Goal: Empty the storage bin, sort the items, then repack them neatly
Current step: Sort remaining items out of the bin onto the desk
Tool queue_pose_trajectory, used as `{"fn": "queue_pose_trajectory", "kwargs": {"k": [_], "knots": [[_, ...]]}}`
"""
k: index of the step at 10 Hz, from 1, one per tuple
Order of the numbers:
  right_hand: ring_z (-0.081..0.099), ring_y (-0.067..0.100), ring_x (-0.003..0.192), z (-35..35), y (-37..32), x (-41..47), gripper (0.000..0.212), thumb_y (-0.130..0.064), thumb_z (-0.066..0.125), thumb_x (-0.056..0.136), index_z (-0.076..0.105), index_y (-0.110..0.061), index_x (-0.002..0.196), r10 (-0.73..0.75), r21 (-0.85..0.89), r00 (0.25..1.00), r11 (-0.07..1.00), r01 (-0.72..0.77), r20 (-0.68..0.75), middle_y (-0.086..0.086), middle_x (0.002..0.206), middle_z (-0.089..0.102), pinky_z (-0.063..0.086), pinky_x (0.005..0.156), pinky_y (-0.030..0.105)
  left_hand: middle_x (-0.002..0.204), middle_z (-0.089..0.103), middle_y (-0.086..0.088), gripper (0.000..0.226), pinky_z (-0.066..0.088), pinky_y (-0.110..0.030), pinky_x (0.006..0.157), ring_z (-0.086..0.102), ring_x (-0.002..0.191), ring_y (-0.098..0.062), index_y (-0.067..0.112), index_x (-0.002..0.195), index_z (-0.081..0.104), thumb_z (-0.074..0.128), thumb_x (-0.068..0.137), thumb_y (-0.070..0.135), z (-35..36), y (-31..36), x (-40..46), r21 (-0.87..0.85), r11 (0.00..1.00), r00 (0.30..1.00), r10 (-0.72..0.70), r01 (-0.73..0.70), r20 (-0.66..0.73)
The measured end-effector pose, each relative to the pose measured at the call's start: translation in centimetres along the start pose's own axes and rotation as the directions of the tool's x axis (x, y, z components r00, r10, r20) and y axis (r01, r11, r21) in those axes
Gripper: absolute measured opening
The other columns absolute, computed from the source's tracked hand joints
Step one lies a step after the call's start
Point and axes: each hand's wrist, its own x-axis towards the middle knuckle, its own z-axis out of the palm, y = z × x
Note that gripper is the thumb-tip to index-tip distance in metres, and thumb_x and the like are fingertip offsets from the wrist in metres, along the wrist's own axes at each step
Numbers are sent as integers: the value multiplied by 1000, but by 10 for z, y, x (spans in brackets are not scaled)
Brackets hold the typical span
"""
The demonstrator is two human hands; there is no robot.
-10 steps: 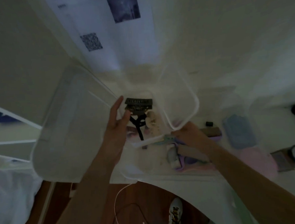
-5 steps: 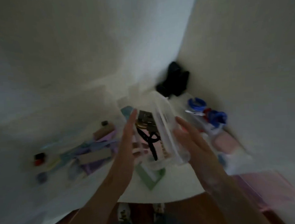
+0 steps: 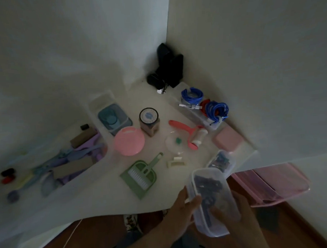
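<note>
A small clear plastic container (image 3: 212, 200) holding dark items is held above the table's front edge, near the bottom right. My left hand (image 3: 183, 205) grips its left side, thumb curled over the rim. My right hand (image 3: 235, 210) cups it from the right and below. On the white table (image 3: 109, 197) lie a green dustpan with brush (image 3: 142, 173), a pink round lid (image 3: 129, 141), a jar (image 3: 149, 121), a coral lint roller (image 3: 189, 133) and a cream clip (image 3: 176, 161).
A clear bin (image 3: 54, 166) at left holds purple, blue and tan items. A teal box (image 3: 113, 117) sits in a clear tray behind. Blue cables (image 3: 205, 103) fill a tray at right. A pink box (image 3: 227, 139), another clear tub (image 3: 221, 160), a pink bin (image 3: 277, 184) and black objects (image 3: 167, 67) stand nearby.
The view swung right and down from the big clear bin to the table corner. The small container came down and toward me, now held between both hands at the table's front edge.
</note>
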Motion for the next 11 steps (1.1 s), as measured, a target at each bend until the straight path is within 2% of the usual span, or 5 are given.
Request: {"fn": "queue_pose_trajectory", "kwargs": {"k": [2, 4, 7, 9, 11], "knots": [[63, 1, 87, 25, 19, 36, 52, 2, 81, 72, 52, -24, 108, 18, 29, 1000, 999, -18, -9, -4, 107, 62, 49, 69, 17, 113, 68, -1, 28, 60, -39, 84, 66, 102, -21, 31, 120, 57, 62, 93, 27, -31, -21, 21, -94, 978, 953, -203, 186, -224], [65, 7, 92, 38, 41, 50, 55, -29, 87, 69, 51, -43, 108, 50, -14, 997, 999, -51, -67, -15, 105, 65, 56, 77, 35, 113, 65, -1, 27, 57, -40, 84, 64, 99, -19, 32, 120, 58, 61, 93, 28, -40, -22, 23, -50, 993, 964, -118, 109, -239], [68, 29, 92, 48, 0, 72, 22, -28, 53, 97, 67, -12, 103, -23, 228, 995, 974, 0, 99, 10, 98, 71, 56, 81, 42, 124, 62, -27, 80, 49, -64, 92, 60, 111, -48, 4, 133, 52, 86, 62, 17, -115, -33, 16, -173, 977, 978, 93, -126, -189], [64, 20, 89, 91, 13, 165, 40, -33, 63, 92, 57, -19, 129, -436, -646, 897, 706, 290, -73, 2, 112, 57, 56, 76, 40, 100, 68, -21, 109, 59, -43, 62, 71, 85, -35, -13, 134, 38, 94, 45, 16, -139, -19, 3, -254, 959, 982, 88, -129, -166], [60, 26, 83, 107, 16, 182, 25, -26, 70, 84, 59, -16, 105, -468, -793, 883, 547, 268, -24, 4, 101, 52, 55, 67, 40, 131, 55, -30, 103, 55, -52, 80, 60, 112, -47, 3, 146, 35, 88, 58, 14, -129, -9, -14, -317, 924, 969, 159, -213, -187]]}}
